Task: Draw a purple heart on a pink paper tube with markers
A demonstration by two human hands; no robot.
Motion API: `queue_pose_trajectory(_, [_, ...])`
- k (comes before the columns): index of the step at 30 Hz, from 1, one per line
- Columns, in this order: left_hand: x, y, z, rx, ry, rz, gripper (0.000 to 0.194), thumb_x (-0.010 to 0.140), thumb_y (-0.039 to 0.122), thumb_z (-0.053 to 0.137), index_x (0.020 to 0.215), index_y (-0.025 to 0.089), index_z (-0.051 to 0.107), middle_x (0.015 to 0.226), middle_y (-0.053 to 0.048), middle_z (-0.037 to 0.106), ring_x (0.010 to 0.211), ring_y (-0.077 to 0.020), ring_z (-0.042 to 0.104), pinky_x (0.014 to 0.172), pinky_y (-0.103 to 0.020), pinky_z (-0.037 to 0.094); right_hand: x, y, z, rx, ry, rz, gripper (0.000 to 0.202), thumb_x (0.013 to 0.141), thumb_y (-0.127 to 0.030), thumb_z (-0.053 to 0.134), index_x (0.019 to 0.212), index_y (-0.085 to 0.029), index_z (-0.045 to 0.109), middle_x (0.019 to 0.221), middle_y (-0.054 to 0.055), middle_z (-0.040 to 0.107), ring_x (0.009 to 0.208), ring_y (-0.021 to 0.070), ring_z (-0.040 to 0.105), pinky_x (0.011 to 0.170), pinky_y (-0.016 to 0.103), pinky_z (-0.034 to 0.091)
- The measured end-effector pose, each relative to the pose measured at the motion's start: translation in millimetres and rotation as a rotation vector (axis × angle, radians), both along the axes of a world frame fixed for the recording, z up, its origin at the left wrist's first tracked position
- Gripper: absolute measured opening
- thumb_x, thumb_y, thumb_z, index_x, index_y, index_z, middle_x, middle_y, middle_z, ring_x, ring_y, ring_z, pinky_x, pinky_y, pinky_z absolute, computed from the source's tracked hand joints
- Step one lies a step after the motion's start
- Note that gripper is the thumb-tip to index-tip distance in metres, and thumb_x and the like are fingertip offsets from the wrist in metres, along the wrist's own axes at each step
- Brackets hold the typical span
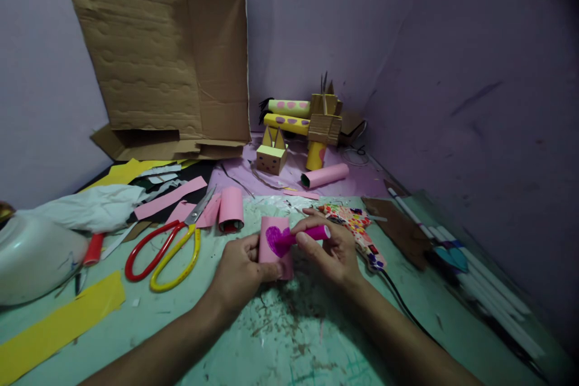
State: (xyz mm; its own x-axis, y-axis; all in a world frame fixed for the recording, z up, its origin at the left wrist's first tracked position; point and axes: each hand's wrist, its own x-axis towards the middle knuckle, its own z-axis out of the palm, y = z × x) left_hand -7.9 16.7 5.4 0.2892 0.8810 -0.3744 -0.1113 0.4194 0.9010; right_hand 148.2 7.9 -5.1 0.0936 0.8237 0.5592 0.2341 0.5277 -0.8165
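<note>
In the middle of the head view, a short tube wrapped in pink paper stands upright in my left hand, whose fingers and thumb clasp its left side and lower front. A purple heart is coloured on its front. My right hand pinches a magenta marker, and the marker's writing end meets the heart's right side. Behind my right hand lies a floral-patterned glue gun with a black cord. To the left rest scissors with one red and one yellow handle, blades apart.
Another pink-wrapped tube stands beyond my left hand; a longer one lies farther back. Cardboard figures with yellow tubes and a small cardboard head sit behind. Markers line the right; yellow paper lies front left. Large cardboard leans behind.
</note>
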Motion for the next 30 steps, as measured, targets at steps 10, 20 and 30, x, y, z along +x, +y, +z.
queue_pose_trajectory(10, [0.5, 0.5, 2.7, 0.000, 0.009, -0.016, 0.028, 0.043, 0.010, 0.071, 0.071, 0.010, 0.067, 0.063, -0.001, 0.065, 0.058, -0.0115, 0.053, 0.056, -0.023, 0.042, 2.2, 2.6, -4.3, 0.046, -0.033, 0.001, 0.008, 0.077, -0.019, 0.062, 0.074, -0.024, 0.068, 0.067, -0.003, 0.071, 0.061, 0.0162, 0.065, 0.098, 0.047, 0.041])
queue_pose_trajectory(20, [0.1, 1.3, -1.2, 0.009, 0.023, -0.014, 0.027, 0.043, 0.011, 0.070, 0.069, 0.009, 0.067, 0.060, 0.000, 0.063, 0.055, -0.0102, 0.051, 0.054, -0.023, 0.039, 3.9, 3.3, -4.2, 0.085, -0.049, -0.025, 0.008, 0.077, -0.019, 0.061, 0.076, -0.024, 0.067, 0.068, -0.003, 0.072, 0.061, 0.0169, 0.066, 0.094, 0.046, 0.043])
queue_pose_trajectory(30, [0.2, -0.8, 1.2, 0.007, -0.004, 0.002, 0.027, 0.042, 0.010, 0.072, 0.068, 0.010, 0.067, 0.059, 0.001, 0.063, 0.054, -0.0097, 0.052, 0.053, -0.021, 0.041, 4.1, 3.0, -3.0, 0.089, -0.062, -0.055, 0.008, 0.077, -0.020, 0.061, 0.074, -0.024, 0.067, 0.067, -0.002, 0.072, 0.063, 0.0179, 0.066, 0.092, 0.046, 0.043])
